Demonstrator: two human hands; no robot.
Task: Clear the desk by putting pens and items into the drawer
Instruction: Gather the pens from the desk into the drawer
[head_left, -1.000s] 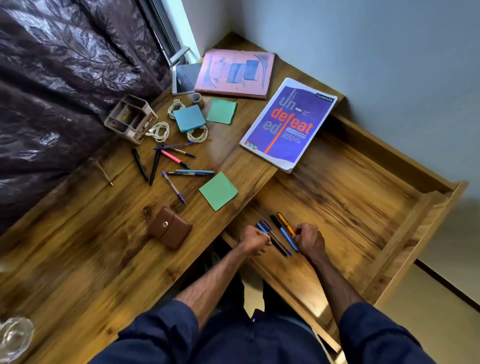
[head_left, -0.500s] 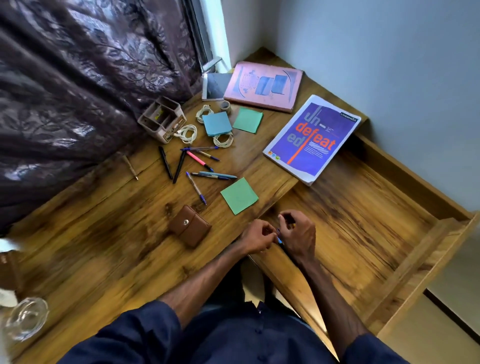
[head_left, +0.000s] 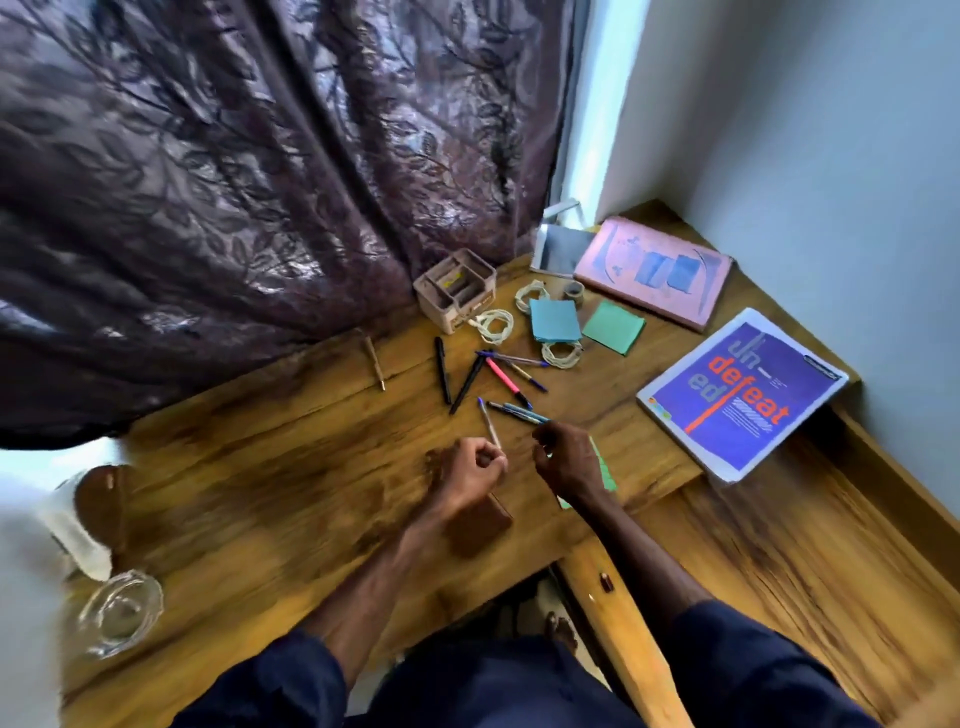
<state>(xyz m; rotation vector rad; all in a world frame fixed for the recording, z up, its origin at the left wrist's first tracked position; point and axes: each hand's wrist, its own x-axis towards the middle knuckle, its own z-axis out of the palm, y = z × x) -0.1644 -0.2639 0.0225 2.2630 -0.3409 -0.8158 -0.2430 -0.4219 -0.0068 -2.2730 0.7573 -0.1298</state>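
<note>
On the desk (head_left: 260, 519), your left hand (head_left: 475, 475) pinches a pen (head_left: 488, 428). Your right hand (head_left: 569, 462) curls at a teal pen (head_left: 524, 413); grasp unclear. Other pens (head_left: 501, 375) lie farther off; drawer (head_left: 805, 571) open, right.

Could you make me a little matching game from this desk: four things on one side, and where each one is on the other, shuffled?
1 purple book
2 glass bowl
3 blue-capped pen
4 organizer box

A beside the curtain
B pinched in the left hand
C jutting over the drawer
D at the desk's left edge

Pairs: 1-C, 2-D, 3-B, 4-A
</note>
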